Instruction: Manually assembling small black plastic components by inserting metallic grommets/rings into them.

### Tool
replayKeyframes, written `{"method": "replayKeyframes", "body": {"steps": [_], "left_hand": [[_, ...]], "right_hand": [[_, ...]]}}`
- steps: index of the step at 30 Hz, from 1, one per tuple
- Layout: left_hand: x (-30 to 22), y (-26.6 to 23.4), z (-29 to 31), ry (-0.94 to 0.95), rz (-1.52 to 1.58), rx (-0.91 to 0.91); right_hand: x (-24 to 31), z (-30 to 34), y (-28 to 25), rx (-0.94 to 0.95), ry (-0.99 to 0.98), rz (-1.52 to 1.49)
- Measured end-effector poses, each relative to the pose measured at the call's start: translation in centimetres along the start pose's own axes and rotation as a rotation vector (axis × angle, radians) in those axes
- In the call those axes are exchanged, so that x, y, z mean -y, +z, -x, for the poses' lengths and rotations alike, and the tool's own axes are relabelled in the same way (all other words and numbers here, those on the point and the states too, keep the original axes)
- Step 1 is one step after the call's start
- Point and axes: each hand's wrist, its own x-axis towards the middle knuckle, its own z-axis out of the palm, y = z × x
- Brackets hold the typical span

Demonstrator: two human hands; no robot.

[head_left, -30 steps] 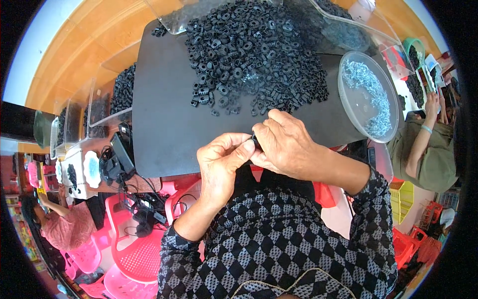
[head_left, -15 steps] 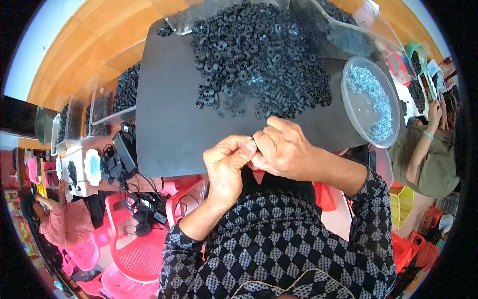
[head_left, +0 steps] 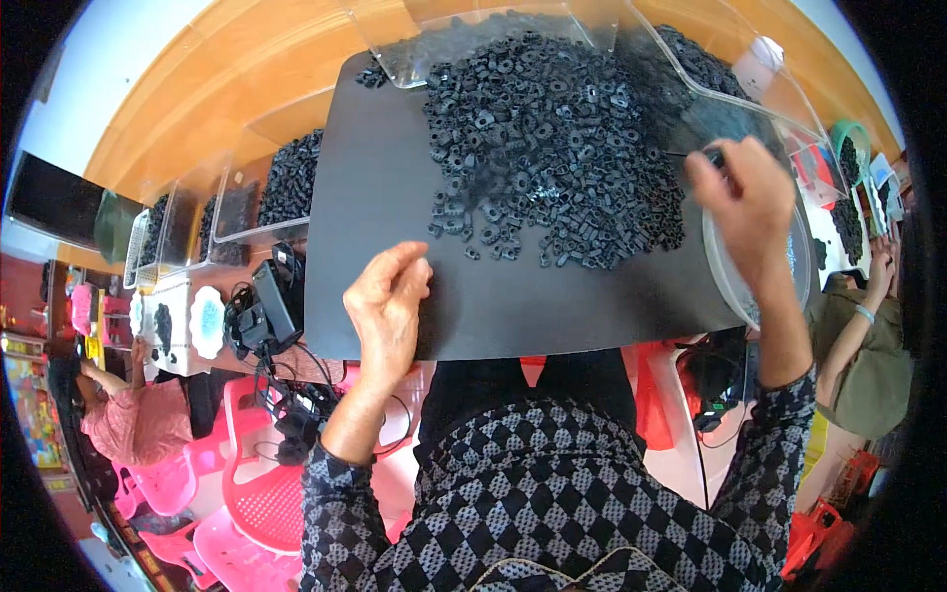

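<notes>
Nearest, your black-and-grey checked top (head_left: pixel 552 483) fills the lower middle, its sleeves running up both forearms. Your left hand (head_left: pixel 385 306) hangs over the near left part of the dark table (head_left: pixel 375 187), fingers half curled and thumb close to the forefinger; you show nothing between them, though whether something tiny is pinched there cannot be told. On your left, beside the table, sit a black adapter box (head_left: pixel 276 296) and a tangle of dark cables (head_left: pixel 306 395), with a pink chair (head_left: pixel 261 493) below them.

Farther out, your right hand (head_left: pixel 755 202) is raised on the right, over part of a clear round tray (head_left: pixel 725 271) that holds pale blue bits. Its fingers are bent and a small dark patch shows by their tips; you cannot tell from this whether it is a gripped piece. Well apart from your left hand, the heap of small black parts (head_left: pixel 552 138) spreads over the middle and far side of the table, a few shiny pale bits (head_left: pixel 543 194) lying among them.

Beyond the heap stands a clear bin (head_left: pixel 400 74). A person in olive (head_left: pixel 868 365) sits far to your right, another in pink (head_left: pixel 143 424) far to your left.
</notes>
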Motion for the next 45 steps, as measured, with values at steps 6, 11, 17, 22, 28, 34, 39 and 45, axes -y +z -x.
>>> {"method": "replayKeyframes", "body": {"steps": [6, 11, 17, 22, 28, 34, 39, 45], "left_hand": [[1.7, -0.2, -3.6, 0.290, -0.308, -0.029], [0.4, 1.0, -3.8, 0.408, -0.475, 0.040], [0.0, 1.9, -4.1, 0.672, -0.723, 0.065], [0.1, 1.5, -3.8, 0.683, -0.812, 0.038], [0.2, 2.4, -4.4, 0.771, -0.818, 0.035], [-1.5, 1.6, -2.9, 0.371, -0.307, 0.109], [-2.1, 1.5, -0.7, -0.004, 0.158, 0.204], [-3.3, 3.2, 0.9, -0.187, 0.413, 0.307]], "right_hand": [[-6.6, -4.6, -0.6, -0.080, 0.146, 0.025], [-12.2, -5.8, -0.3, 0.047, 0.285, 0.184], [-14.7, -5.6, 1.1, 0.015, 0.214, 0.322], [-12.7, -6.0, -0.4, 0.007, 0.300, 0.247], [-17.1, -6.8, -0.7, 0.040, 0.221, 0.288], [-9.1, -5.3, -1.9, -0.245, -0.173, 0.273], [2.8, 0.0, 2.3, 0.062, -0.068, -0.349], [9.9, 3.5, 5.7, 0.180, -0.001, -0.821]]}}
